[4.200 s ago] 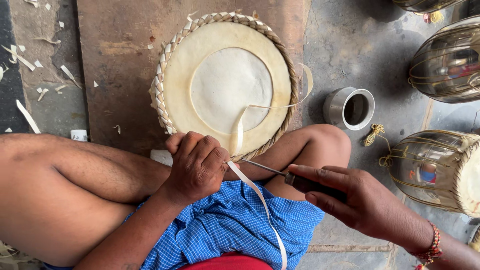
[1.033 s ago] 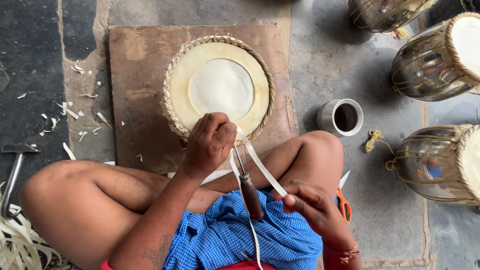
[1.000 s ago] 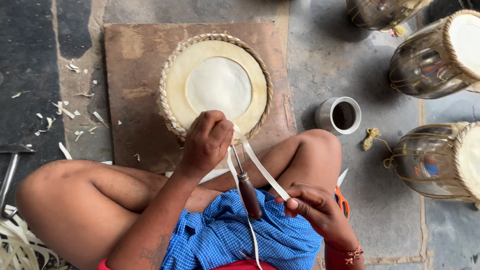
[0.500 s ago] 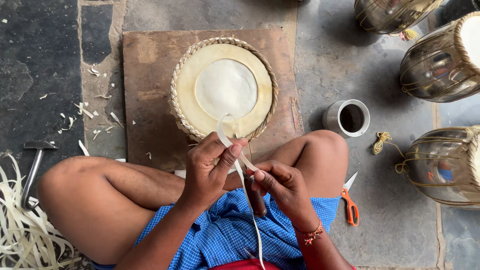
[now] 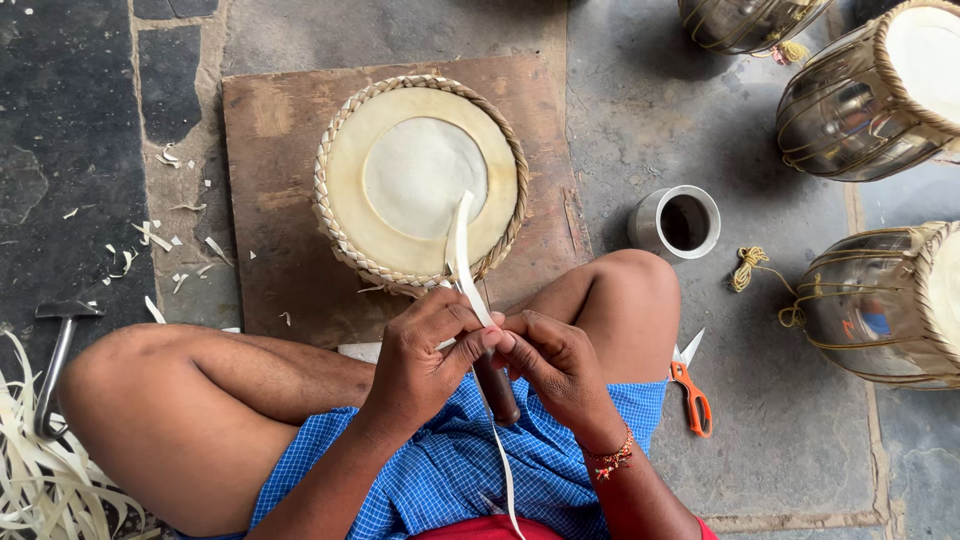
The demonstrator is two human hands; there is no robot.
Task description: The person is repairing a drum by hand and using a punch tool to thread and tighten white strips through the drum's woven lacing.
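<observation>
While I look down from the head camera, both hands meet just above the lap: my left hand (image 5: pixel 425 350) and my right hand (image 5: pixel 555 365) are pressed close together, fingertips pinching one pale strip (image 5: pixel 462 250) between them. It is a thin, flat, cream-coloured strap, narrow like a ribbon; its upper end rises from the pinch and curves over the near edge of the drum head (image 5: pixel 420 180), while its lower end hangs down across the blue checked cloth (image 5: pixel 440 470) on the lap. A tool with a dark handle (image 5: pixel 497 385) lies just under the hands, its metal end hidden behind the fingers, so I cannot tell whether either hand grips it. I count one drum head, round, tan with a paler centre disc and a braided rim, lying flat on one brown board (image 5: pixel 280 200) in front of the crossed legs. To the right I count three metal-bodied drums laced with cord: one at the top edge (image 5: pixel 750 20), one in the upper right corner (image 5: pixel 870 95) and one at the right edge (image 5: pixel 880 305). One small metal cup (image 5: pixel 678 220) with dark contents stands just beside the right knee, and one pair of orange-handled scissors (image 5: pixel 692 390) lies on the floor near it. One hammer (image 5: pixel 60 350) lies at the left, next to a heap of pale strips (image 5: pixel 40 480), with small pale scraps (image 5: pixel 165 240) scattered on the floor.
</observation>
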